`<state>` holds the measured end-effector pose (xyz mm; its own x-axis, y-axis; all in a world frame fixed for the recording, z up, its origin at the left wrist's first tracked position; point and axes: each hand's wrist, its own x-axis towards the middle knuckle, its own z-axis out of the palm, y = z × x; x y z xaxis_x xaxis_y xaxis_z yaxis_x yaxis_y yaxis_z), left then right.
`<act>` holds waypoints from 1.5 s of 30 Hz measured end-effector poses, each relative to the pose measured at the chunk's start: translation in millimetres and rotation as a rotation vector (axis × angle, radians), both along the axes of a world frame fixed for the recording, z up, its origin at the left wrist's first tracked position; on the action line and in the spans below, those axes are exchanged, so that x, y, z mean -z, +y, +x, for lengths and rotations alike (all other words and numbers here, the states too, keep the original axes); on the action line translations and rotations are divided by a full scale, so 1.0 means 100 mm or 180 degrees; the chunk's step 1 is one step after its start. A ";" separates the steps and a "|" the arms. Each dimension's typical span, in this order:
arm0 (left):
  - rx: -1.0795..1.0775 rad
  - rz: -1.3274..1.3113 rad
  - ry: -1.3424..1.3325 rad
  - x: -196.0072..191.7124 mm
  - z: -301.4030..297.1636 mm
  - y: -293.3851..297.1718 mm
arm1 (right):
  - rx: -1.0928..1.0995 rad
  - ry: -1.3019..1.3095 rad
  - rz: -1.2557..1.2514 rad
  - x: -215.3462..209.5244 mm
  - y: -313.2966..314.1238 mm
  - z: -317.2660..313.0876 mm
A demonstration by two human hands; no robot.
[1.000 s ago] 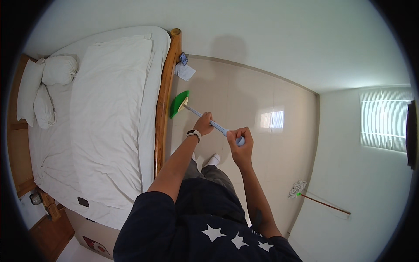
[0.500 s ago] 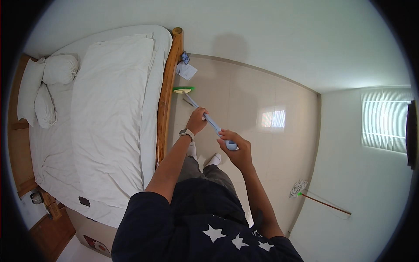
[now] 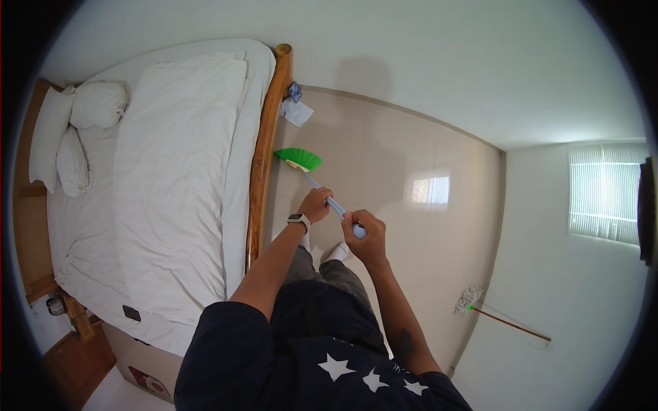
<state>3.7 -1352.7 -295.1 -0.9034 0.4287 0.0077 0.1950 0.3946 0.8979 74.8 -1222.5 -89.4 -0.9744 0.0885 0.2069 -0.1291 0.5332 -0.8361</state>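
Note:
A broom with green bristles, a cream head and a pale blue-grey handle is held in both hands. My left hand, with a watch at its wrist, is wrapped round the middle of the handle. Close to the handle's near end, my right hand grips it, leaving the rounded end tip showing. The bristles fan out over the tiled floor, beside the wooden bed frame. Whether they touch the floor is hard to tell.
To my left stands a bed with white sheets and pillows. Papers and a phone lie by its far corner. A mop leans at the right wall. My feet in white socks are below the broom.
Both hands have drawn the broom a little nearer to me. Its head has turned, so the green bristles now show as a wide fan instead of a thin strip.

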 end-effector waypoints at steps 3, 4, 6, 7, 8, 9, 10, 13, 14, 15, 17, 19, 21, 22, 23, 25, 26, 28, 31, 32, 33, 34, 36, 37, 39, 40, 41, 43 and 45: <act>-0.0071 -0.0032 -0.0080 -0.01 0.04 -0.02 | 0.0102 0.0044 -0.0033 -0.02 -0.03 0.02; -0.0091 -0.0022 -0.0001 -0.01 0.06 -0.03 | 0.0071 0.0069 -0.0017 -0.04 -0.04 0.03; -0.0104 -0.0010 0.0072 -0.05 0.08 -0.02 | 0.0046 0.0088 0.0002 -0.04 -0.03 0.04; -0.0085 -0.0021 -0.0027 -0.07 0.09 0.00 | 0.0049 0.0078 -0.0006 -0.04 -0.02 0.04; -0.0066 -0.0032 -0.0127 -0.08 0.12 0.00 | 0.0051 0.0067 -0.0015 -0.04 -0.01 0.05; -0.0074 -0.0034 -0.0132 -0.08 0.14 0.01 | 0.0044 0.0062 -0.0017 -0.05 0.02 0.05; -0.0155 -0.0098 -0.0186 -0.09 0.17 0.01 | -0.0068 -0.0045 0.0101 -0.06 0.05 0.05; -0.0304 -0.0175 -0.0229 -0.12 0.28 0.05 | -0.0225 -0.0237 0.0260 -0.09 0.14 0.06; -0.0357 -0.0183 -0.0214 -0.12 0.32 0.07 | -0.0255 -0.0318 0.0306 -0.10 0.17 0.06; -0.0371 -0.0181 -0.0211 -0.12 0.35 0.08 | -0.0269 -0.0313 0.0308 -0.11 0.21 0.06; -0.0371 -0.0190 -0.0068 -0.11 0.41 0.11 | -0.0218 -0.0458 0.0239 -0.12 0.28 0.07; -0.0387 -0.0234 -0.0120 -0.11 0.54 0.16 | -0.0197 -0.0393 0.0155 -0.06 0.36 0.11; -0.0402 -0.0290 -0.0177 -0.11 0.65 0.20 | -0.0177 -0.0334 0.0060 -0.06 0.41 0.16; -0.0427 -0.0270 -0.0155 -0.11 0.70 0.23 | -0.0182 -0.0391 -0.0016 -0.07 0.45 0.20; -0.0459 -0.0258 -0.0139 -0.12 0.76 0.25 | -0.0193 -0.0453 -0.0099 -0.09 0.47 0.25; -0.0454 -0.0268 -0.0127 -0.12 0.87 0.26 | -0.0272 -0.0438 -0.0047 -0.10 0.50 0.36; -0.0440 -0.0263 -0.0114 -0.15 0.93 0.27 | -0.0340 -0.0419 0.0019 -0.13 0.52 0.41; -0.0489 -0.0180 -0.0194 -0.19 1.03 0.33 | -0.0447 -0.0548 0.0154 -0.22 0.60 0.52; -0.0545 -0.0012 -0.0205 -0.28 1.23 0.40 | -0.0660 -0.0654 0.0227 -0.52 0.64 0.67; -0.0545 0.0072 -0.0134 -0.32 1.27 0.42 | -0.0761 -0.0631 0.0164 -0.63 0.65 0.71; -0.0553 0.0064 -0.0134 -0.42 1.33 0.43 | -0.0770 -0.0631 0.0157 -0.71 0.66 0.76; -0.0726 0.0114 -0.0195 -0.51 1.38 0.45 | -0.0960 -0.0640 0.0094 -0.80 0.68 0.81; -0.0932 0.0162 -0.0251 -0.74 1.44 0.44 | -0.1184 -0.0646 0.0029 -0.96 0.67 0.92; -0.1045 0.0289 -0.0154 -0.83 1.46 0.45 | -0.1040 -0.0613 -0.0222 -1.03 0.65 0.97; -0.1182 0.0410 -0.0054 -0.95 1.44 0.46 | -0.0918 -0.0580 -0.0477 -1.10 0.65 1.06; -0.1229 0.0542 -0.0066 -1.01 1.42 0.48 | -0.0738 -0.0665 -0.0456 -1.12 0.67 1.12; -0.1273 0.0677 -0.0068 -1.02 1.37 0.48 | -0.0556 -0.0738 -0.0434 -1.14 0.68 1.12; -0.1373 0.0674 -0.0096 -1.00 1.25 0.49 | -0.0530 -0.0845 -0.0637 -1.08 0.68 1.06; -0.1453 0.0702 -0.0136 -0.86 1.12 0.50 | -0.0478 -0.0955 -0.0813 -0.96 0.69 0.99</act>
